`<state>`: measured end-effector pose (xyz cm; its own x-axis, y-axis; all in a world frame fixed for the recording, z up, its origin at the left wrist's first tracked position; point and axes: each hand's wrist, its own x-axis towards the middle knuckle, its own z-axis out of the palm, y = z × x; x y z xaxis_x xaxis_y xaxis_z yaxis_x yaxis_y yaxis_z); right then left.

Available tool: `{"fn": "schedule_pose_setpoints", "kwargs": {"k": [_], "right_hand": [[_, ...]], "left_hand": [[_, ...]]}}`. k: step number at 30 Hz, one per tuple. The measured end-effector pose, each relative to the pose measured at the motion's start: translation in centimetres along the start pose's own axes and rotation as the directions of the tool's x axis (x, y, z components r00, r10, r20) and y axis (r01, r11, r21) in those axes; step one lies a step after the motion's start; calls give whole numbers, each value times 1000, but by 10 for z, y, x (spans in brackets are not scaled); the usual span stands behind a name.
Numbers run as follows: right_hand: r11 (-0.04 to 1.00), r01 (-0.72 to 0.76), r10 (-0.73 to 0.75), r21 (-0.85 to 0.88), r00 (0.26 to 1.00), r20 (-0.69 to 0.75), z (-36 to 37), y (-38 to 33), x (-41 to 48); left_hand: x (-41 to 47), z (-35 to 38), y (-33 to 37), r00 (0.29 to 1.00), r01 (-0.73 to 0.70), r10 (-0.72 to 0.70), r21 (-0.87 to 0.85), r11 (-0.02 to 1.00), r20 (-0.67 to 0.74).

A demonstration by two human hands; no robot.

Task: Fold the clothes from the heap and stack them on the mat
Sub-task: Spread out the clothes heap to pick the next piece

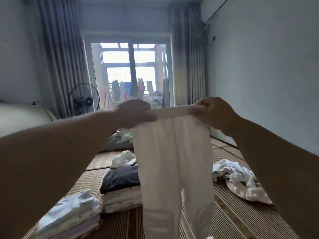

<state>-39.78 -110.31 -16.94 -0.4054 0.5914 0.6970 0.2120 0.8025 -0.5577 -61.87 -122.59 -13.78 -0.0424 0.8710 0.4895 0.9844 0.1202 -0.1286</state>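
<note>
A pair of pale pink trousers (174, 161) hangs in the air in front of me, its two legs dangling over the woven mat (233, 218). My left hand (136, 112) grips the left end of the waistband. My right hand (215, 112) pinches the right end, so the band is stretched level between them. On the mat's right side lies a loose heap of white clothes (241, 181). Two folded stacks stand on the left: a near one of pale clothes (72, 216) and a farther one topped by a dark garment (120, 180).
More crumpled white cloth (123, 158) lies behind the dark-topped stack, with bedding (119, 138) beyond it. A standing fan (84, 99) is at the back left near the curtains. A glass balcony door (131, 73) faces me, and a bare wall runs along the right.
</note>
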Motion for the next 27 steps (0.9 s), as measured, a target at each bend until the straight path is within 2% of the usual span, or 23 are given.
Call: {"fn": "schedule_pose_setpoints", "kwargs": {"k": [3, 10, 13, 16, 17, 19, 20, 22, 23, 25, 27], "right_hand": [[999, -30, 31, -24, 999, 36, 5, -28, -8], [988, -109, 103, 109, 993, 60, 23, -84, -15], [965, -162, 151, 207, 986, 67, 28, -101, -16], [910, -232, 199, 345, 972, 129, 35, -114, -15], [905, -249, 211, 345, 967, 143, 38, -120, -15], [919, -221, 183, 327, 972, 144, 44, -129, -16], [928, -182, 144, 326, 980, 137, 46, -132, -16], [956, -97, 60, 279, 988, 139, 45, -137, -17], [974, -56, 22, 221, 988, 154, 42, -138, -18], [997, 36, -50, 70, 976, 210, 32, -138, -19], [996, 89, -87, 1, 969, 233, 22, -135, -18]], "left_hand": [[-23, -20, -4, 999, 38, -39, 32, 999, 26], [-61, -55, -11, 970, 223, -229, 80, 972, 80], [-69, -68, -18, 926, 377, -374, -86, 922, 54], [-71, -75, -18, 824, 550, -563, -323, 770, 62], [-71, -77, -17, 796, 579, -598, -397, 712, 90], [-70, -79, -13, 807, 564, -580, -446, 695, 117], [-71, -80, -11, 829, 544, -547, -389, 743, 117], [-76, -85, -9, 900, 430, -418, -105, 897, 121], [-79, -87, -10, 934, 337, -339, 42, 941, 111], [-84, -92, -16, 965, 213, -232, 147, 966, 124], [-91, -98, -19, 976, 119, -157, 228, 966, 154]]}}
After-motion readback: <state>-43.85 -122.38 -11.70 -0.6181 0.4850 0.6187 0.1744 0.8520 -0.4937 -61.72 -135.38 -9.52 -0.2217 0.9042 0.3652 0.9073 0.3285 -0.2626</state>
